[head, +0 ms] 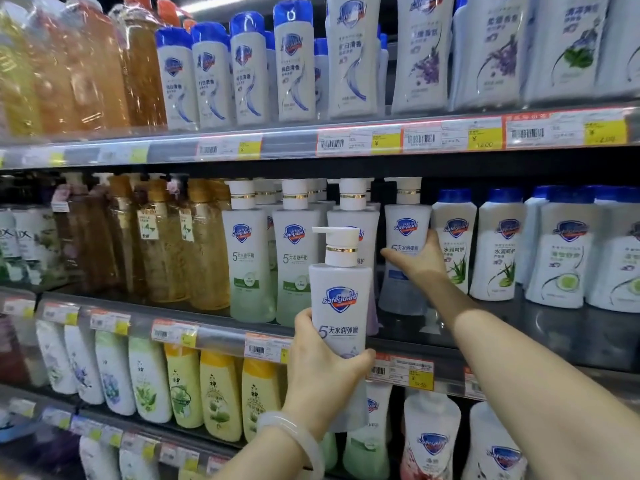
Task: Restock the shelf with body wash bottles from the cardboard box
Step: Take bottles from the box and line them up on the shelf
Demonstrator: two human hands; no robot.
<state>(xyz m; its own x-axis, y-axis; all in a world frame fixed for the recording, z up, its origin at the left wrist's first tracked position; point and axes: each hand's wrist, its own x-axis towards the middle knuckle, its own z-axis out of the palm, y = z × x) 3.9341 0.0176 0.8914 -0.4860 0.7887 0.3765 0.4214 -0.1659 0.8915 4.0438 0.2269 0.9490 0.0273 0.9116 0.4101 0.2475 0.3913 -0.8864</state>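
White bottle [341,306] base hidden, left hand [322,372]

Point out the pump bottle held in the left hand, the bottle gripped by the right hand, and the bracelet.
Left-hand pump bottle [341,299], head view, shield logo.
Right-hand bottle [407,226], head view, logo.
Bracelet [294,427], head view, band at left wrist.

You've got two hands in view, each with one pump bottle: the left [323,372] grips one [341,306], the right [420,258] another [407,230]. Three more white-pump bottles [247,265] front that row. Three shelf rails [277,147] show.
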